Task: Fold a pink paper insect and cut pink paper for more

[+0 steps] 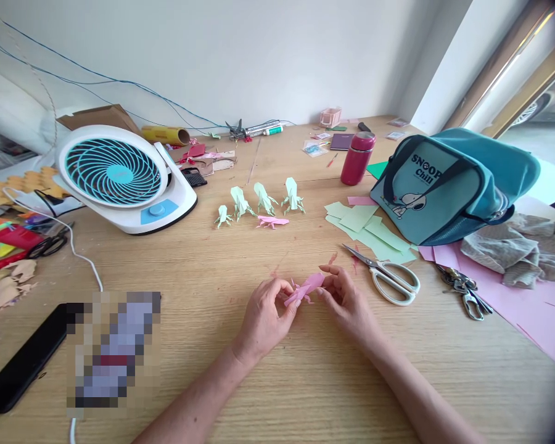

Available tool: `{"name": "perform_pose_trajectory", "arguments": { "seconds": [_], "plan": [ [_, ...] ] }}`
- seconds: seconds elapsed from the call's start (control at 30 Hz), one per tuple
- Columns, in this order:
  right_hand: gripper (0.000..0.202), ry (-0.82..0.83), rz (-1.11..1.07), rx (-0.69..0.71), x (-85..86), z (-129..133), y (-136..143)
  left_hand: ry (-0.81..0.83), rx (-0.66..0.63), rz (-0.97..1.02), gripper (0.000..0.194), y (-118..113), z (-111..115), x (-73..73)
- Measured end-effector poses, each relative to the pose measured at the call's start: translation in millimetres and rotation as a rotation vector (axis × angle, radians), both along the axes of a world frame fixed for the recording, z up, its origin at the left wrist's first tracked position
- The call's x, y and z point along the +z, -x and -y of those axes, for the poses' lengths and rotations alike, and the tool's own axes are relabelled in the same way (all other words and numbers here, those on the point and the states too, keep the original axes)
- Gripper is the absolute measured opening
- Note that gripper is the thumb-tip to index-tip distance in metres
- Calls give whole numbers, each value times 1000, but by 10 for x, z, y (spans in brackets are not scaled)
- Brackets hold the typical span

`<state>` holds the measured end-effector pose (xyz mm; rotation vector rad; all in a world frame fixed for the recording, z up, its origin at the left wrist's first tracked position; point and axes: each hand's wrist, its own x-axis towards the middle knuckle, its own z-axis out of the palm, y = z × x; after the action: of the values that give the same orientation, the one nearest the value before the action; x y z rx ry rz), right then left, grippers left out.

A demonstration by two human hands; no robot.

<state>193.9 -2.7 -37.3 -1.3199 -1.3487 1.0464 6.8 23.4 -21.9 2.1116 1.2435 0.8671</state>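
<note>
A pink folded-paper insect point(309, 285) is held just above the wooden table, its thin legs sticking out at the sides. My left hand point(269, 314) pinches its left end between thumb and fingers. At the other end, my right hand point(346, 302) has thumb and fingers closed around the broad tip of the paper. Beyond my hands, several pale green origami insects point(264, 198) stand in a row. In front of them lies another pink origami insect point(272, 221).
Right of my hands lie white-handled scissors point(395, 283), green paper sheets point(370, 231) and keys point(465, 290). Behind them stand a red flask point(357, 159) and a teal bag point(437, 185). At left are a white fan point(124, 179), a black phone-like slab point(30, 357) and a white cable point(86, 259).
</note>
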Motion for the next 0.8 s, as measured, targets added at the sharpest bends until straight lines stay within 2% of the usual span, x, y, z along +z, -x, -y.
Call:
{"name": "perform_pose_trajectory", "arguments": {
  "seconds": [0.13,0.3,0.53,0.63,0.8],
  "plan": [
    [37,14,-53,7,-28,-12,23,-46,-27,-5,12,-32,34,-13],
    [35,-23,-154,50,-3,12,5,-189,-61,-49,14,-10,44,43],
    [25,-113,-83,82,81,70,1,-374,-85,-31,22,39,18,93],
    [14,-131,-36,71,103,83,3,-366,-74,-21,23,40,22,109],
    [4,-165,5,78,169,103,22,-254,-62,-23,27,35,34,144]
  ]
}}
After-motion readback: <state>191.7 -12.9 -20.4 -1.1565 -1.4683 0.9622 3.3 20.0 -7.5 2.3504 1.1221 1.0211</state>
